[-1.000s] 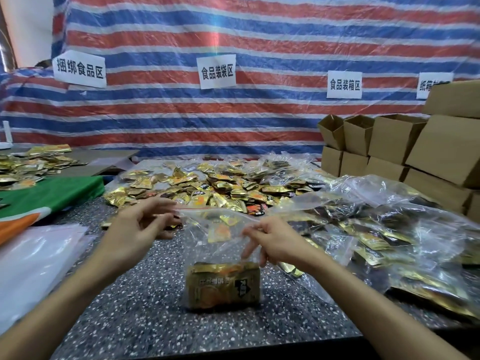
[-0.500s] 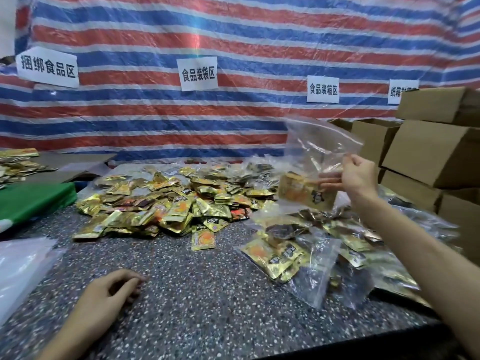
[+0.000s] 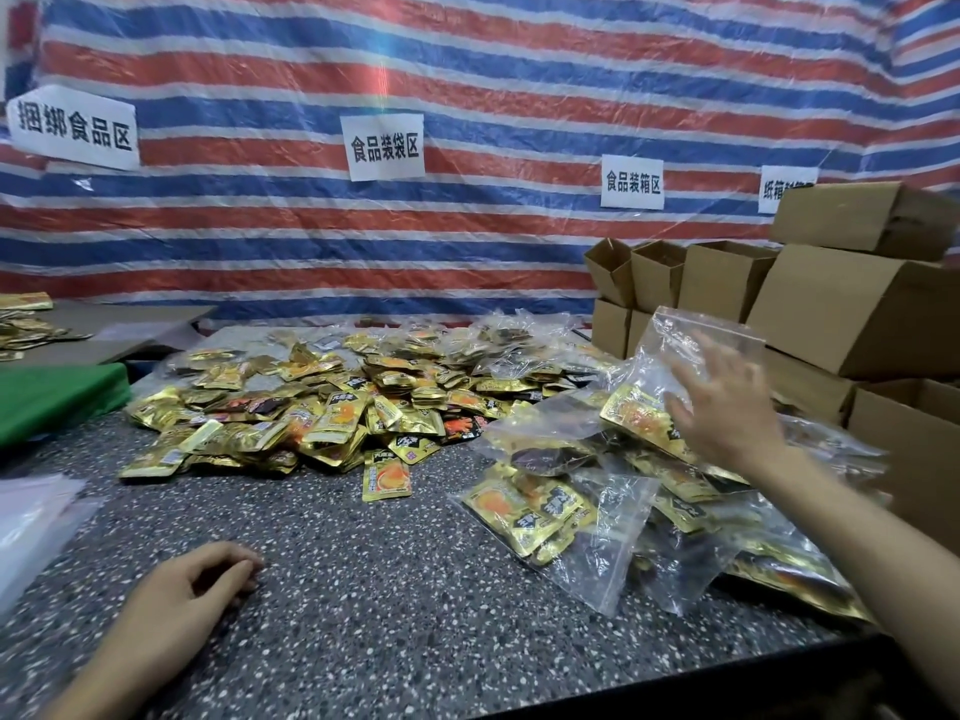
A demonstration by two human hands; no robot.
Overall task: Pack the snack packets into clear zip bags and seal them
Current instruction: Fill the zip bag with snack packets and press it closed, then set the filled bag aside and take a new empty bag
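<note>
A heap of gold snack packets point(image 3: 332, 402) covers the middle of the speckled table point(image 3: 389, 589). One loose packet point(image 3: 387, 475) lies in front of it. Filled clear zip bags point(image 3: 582, 517) are piled at the right. On top of that pile lies the newest filled zip bag point(image 3: 670, 371), tilted. My right hand point(image 3: 727, 413) is over it with fingers spread and straight, holding nothing. My left hand point(image 3: 182, 600) rests on the table at the lower left, fingers loosely curled, with nothing in it.
Brown cardboard boxes point(image 3: 852, 314) are stacked at the right, behind the bag pile. A green cloth point(image 3: 57, 397) and a stack of flat clear bags point(image 3: 31, 522) lie at the left. A striped tarp with paper signs hangs behind. The table's front edge runs along the bottom right.
My right hand carried the filled bag from the table centre to the right pile and has let go of it, fingers now spread. My left hand dropped to the table.
</note>
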